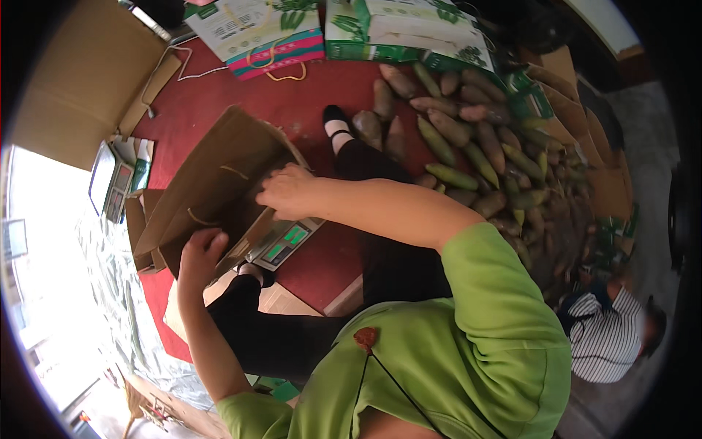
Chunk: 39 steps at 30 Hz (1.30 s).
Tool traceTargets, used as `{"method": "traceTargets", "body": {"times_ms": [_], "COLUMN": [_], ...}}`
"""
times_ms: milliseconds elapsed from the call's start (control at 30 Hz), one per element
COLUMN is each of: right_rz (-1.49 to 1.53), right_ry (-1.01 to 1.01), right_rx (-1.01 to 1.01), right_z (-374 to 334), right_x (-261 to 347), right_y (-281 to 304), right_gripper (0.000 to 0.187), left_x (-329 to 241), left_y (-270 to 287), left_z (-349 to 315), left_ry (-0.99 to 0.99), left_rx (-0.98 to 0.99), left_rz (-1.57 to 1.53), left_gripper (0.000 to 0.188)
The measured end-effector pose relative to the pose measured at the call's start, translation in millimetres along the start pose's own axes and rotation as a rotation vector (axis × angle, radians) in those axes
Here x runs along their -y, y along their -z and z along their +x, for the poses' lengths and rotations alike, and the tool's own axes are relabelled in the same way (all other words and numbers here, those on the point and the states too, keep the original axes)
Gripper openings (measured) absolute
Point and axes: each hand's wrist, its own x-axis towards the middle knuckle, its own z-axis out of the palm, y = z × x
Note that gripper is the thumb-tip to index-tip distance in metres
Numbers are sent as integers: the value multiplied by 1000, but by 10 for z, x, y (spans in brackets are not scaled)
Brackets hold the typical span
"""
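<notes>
An open brown cardboard box (191, 175) with thin string loops on its inside stands tilted in front of me. Beneath its near side shows a weighing scale (287, 245) with lit green displays. My right hand (287, 192) has its fingers bent over the box's right rim. At the near left edge of the same box, my left hand (201, 252) is closed with the thumb uppermost; part of its fingers is hidden. The bottom of the box lies in shadow, so its contents cannot be made out.
A large heap of long green and purplish root vegetables (468, 139) covers the right of the red surface (197, 95). Printed carton bags (270, 36) stand at the back. A second scale (113, 183) sits at left. Another person (607, 333) in stripes is at lower right.
</notes>
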Motion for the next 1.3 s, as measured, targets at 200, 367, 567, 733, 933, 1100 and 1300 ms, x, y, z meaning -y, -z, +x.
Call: {"method": "traceTargets", "body": {"times_ms": [200, 367, 567, 733, 933, 1100, 1300], "right_rz": [474, 489, 415, 467, 505, 498, 515], "right_ry": [42, -214, -590, -981, -1238, -1385, -1433], "right_rx": [-268, -464, -493, -413, -312, -295, -275], "right_z": [-212, -870, -2162, -2983, -3637, -3729, -3559], "right_x": [-262, -714, -1318, -1469, -1611, -1727, -2011], "right_y": [804, 1273, 483, -566, -1558, -1919, -2035], "right_gripper": [37, 31, 26, 28, 23, 23, 25], "left_x": [-91, 269, 213, 149, 152, 164, 202], "left_y": [-287, -440, -550, -610, -606, -637, -657], "left_z": [-282, -184, -98, -98, -93, -97, -112], "left_ry": [-138, -113, -258, -329, -278, -232, -223], "left_rx": [-102, -119, -207, -238, -209, -171, -181], "left_rz": [270, 324, 279, 244, 219, 220, 252], "left_gripper": [52, 27, 20, 18, 18, 20, 23]}}
